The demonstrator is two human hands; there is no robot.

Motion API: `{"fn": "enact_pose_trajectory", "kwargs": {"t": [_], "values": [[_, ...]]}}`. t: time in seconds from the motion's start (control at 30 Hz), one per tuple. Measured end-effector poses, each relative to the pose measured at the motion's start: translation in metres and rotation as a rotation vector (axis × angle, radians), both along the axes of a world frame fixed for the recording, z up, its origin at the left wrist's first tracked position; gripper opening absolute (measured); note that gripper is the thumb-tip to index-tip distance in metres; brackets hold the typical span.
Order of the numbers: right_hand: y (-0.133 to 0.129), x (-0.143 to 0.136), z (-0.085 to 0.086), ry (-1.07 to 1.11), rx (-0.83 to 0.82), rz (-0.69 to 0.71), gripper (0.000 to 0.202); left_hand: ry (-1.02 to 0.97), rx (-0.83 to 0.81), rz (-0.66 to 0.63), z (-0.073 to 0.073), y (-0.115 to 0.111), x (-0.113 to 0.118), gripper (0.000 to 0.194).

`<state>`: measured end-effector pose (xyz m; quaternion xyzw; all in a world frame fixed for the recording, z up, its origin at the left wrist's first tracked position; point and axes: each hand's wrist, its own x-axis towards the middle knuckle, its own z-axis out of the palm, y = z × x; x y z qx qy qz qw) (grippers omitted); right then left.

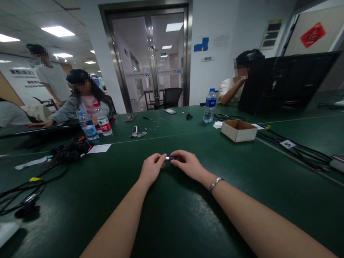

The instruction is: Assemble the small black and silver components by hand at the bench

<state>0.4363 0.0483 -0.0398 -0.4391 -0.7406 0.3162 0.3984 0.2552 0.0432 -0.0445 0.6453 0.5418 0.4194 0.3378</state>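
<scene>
Both hands meet over the middle of the green table [174,203]. Between them is a small dark object with a shiny metal end [171,158], too small to identify. My right hand [190,164] is closed on its dark part, thumb and fingers pinched together. On the other side, my left hand [152,167] is closed, its thumb and fingertips at the metal end. Whether the left fingertips grip that end or hold something tiny cannot be made out. A silver bracelet [216,184] circles the right wrist.
An open cardboard box [239,131] and a water bottle [209,106] stand ahead to the right. Two bottles, one red-capped [103,121], stand at the left. Cables [295,148] lie on both sides. Small parts [138,133] lie beyond my hands. Several people sit or stand across the table.
</scene>
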Motion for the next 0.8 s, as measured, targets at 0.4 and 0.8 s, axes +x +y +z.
{"fn": "enact_pose_trajectory", "kwargs": {"t": [0.4, 0.8], "values": [[0.01, 0.001, -0.011, 0.077, 0.011, -0.007, 0.024, -0.186, 0.078, -0.145, -0.001, 0.002, 0.0, 0.032], [0.007, 0.001, -0.007, 0.053, 0.005, -0.015, 0.024, 0.124, 0.002, 0.042, -0.008, 0.006, -0.001, 0.045]]}}
